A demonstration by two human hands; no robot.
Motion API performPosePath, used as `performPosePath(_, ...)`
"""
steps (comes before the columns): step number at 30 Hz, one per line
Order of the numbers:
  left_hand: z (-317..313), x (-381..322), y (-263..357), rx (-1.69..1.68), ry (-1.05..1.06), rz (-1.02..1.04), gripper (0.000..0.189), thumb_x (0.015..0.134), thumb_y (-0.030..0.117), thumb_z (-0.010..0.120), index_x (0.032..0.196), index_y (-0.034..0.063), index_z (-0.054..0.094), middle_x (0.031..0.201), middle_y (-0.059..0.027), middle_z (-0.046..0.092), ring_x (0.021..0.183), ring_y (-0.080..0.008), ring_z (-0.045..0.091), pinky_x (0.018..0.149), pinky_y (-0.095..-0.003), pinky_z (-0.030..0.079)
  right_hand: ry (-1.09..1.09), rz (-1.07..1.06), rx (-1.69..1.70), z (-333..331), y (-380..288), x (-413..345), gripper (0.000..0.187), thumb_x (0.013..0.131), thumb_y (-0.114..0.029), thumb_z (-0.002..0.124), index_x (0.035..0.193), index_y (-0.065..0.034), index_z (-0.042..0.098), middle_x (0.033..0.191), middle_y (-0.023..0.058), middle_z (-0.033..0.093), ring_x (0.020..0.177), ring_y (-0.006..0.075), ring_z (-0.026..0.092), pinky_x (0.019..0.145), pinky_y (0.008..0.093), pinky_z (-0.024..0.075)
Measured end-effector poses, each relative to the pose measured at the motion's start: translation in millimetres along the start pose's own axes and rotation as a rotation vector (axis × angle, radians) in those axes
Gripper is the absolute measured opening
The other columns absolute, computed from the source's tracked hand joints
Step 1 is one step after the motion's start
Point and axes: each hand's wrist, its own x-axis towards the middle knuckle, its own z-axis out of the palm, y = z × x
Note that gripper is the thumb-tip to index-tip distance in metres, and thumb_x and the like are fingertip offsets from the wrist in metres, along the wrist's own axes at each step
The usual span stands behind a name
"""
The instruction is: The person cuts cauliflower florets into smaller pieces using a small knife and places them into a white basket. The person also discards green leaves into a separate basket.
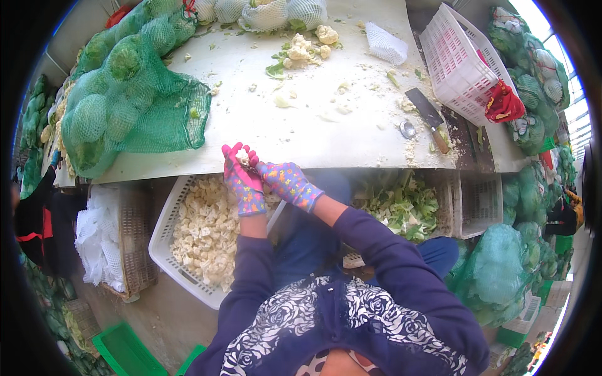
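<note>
My left hand (243,183), in a floral glove with pink fingers, holds a small cauliflower floret (242,157) at the table's front edge. Against it rests my right hand (288,182), in a matching glove with curled fingers; whether it grips a small tool is hidden. Below my left hand stands a white plastic crate (161,238) filled with cut cauliflower florets (205,230). Farther back on the white tabletop (244,113) lie larger cauliflower pieces (301,50) with leaf scraps.
A cleaver (427,110) and a round metal lid (407,129) lie at the right. Green mesh sacks of cauliflower (113,103) occupy the left. Trimmed leaves (409,211) fill a crate under the table. A white crate (463,61) stands at right rear. Another person (44,225) is at far left.
</note>
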Motion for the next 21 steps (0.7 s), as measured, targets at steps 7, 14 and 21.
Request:
performPosePath(7,9.1,-7.3,2.7,0.015,0.048,0.080,0.040,0.100,0.032,0.066,0.122,-0.0014,0.065,0.102,-0.0147,0.067,0.083,-0.0221,0.066,0.068,-0.0305,0.056,-0.046,0.059,0.176,11.1,4.5,5.6,0.026,0.092,-0.013,0.062,0.117,-0.0074,0.058,0.082,0.0136,0.072,0.072,0.0332,0.071,0.054,0.0447,0.0531)
performPosePath(14,-47.8,-14.2,57.7,0.323,-0.232,0.114,0.050,0.099,0.035,0.067,0.135,0.0013,0.060,0.130,-0.0128,0.064,0.107,-0.0228,0.068,0.076,-0.0307,0.059,-0.550,0.312,1.032,-45.7,6.0,17.0,0.033,0.102,-0.018,0.058,0.133,-0.0058,0.060,0.074,0.0056,0.069,0.057,0.0120,0.061,0.055,0.0312,0.0526)
performPosePath(21,-178.2,-38.9,147.3,0.825,-0.086,0.011,0.064,0.093,0.032,0.074,0.147,0.0058,0.052,0.140,-0.0072,0.058,0.114,-0.0186,0.065,0.075,-0.0253,0.056,-0.029,0.181,0.747,-90.3,89.1,66.9,0.023,0.098,-0.023,0.064,0.117,-0.0100,0.066,0.078,0.0110,0.072,0.064,0.0228,0.069,0.059,0.0390,0.0542)
